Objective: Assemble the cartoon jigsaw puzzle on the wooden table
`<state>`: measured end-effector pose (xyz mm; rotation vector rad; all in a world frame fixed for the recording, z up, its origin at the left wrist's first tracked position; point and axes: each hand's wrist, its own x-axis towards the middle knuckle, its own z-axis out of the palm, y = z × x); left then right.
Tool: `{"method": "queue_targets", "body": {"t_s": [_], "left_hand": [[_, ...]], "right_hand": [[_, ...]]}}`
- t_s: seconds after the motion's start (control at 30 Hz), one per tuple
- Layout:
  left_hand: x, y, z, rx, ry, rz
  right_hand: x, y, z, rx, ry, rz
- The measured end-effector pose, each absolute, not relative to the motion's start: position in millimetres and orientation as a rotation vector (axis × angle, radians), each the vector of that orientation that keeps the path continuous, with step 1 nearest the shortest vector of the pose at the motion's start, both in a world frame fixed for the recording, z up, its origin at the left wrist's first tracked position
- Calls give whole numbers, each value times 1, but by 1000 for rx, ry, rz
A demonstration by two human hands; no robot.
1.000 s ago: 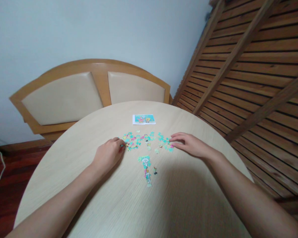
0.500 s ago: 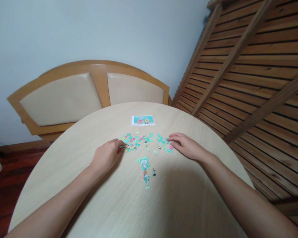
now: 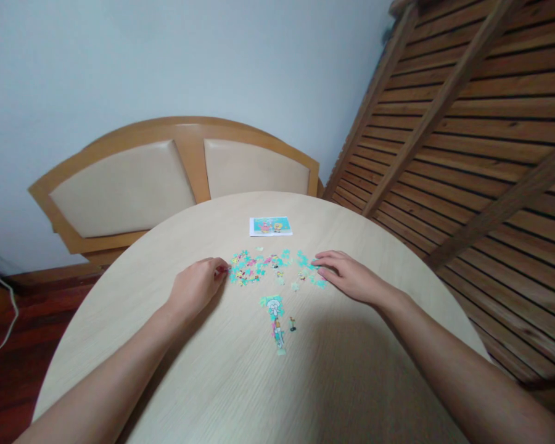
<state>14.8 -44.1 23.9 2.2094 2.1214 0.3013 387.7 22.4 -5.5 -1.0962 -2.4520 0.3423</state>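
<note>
On the round table (image 3: 203,385), a jigsaw is standing at an early stage, judging by how little is joined. The part that looks done is lying nearest the person: a narrow Squidward strip (image 3: 276,322), with a cartoon face at its broader far end and a thin column running down toward the table's near side. Just to its right, a small dark-footed piece (image 3: 292,324) is lying apart, seemingly not fitted to anything yet.

Most of the work appears to be left. A heap of loose puzzle pieces (image 3: 246,269), mainly teal with some pink and yellow, is spreading beyond the strip, and a smaller teal cluster (image 3: 304,257) is lying to the right of it. One pale piece (image 3: 259,249) is sitting alone between the heap and the SpongeBob picture sheet (image 3: 272,226), which is lying flat farther off.

The left hand (image 3: 195,285) is resting at the heap's left edge, its fingers curling together; whether they are gripping a piece, I cannot tell. The right hand (image 3: 351,277) is reaching in at the smaller cluster, its thumb standing apart from the other fingers, and its fingertips are meeting the outer teal pieces without visibly lifting any
</note>
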Motion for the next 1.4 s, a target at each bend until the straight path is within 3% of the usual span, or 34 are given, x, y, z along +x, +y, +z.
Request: {"method": "queue_targets", "body": {"t_s": [0.37, 0.57, 1.4], "left_hand": [[6, -36, 13, 2230, 2069, 492], [-1, -24, -4, 2431, 1760, 679], [9, -34, 14, 2469, 1685, 531]], "right_hand": [[390, 25, -10, -1058, -2441, 342], [389, 26, -11, -1048, -2431, 345], [390, 26, -12, -1057, -2432, 360]]}}
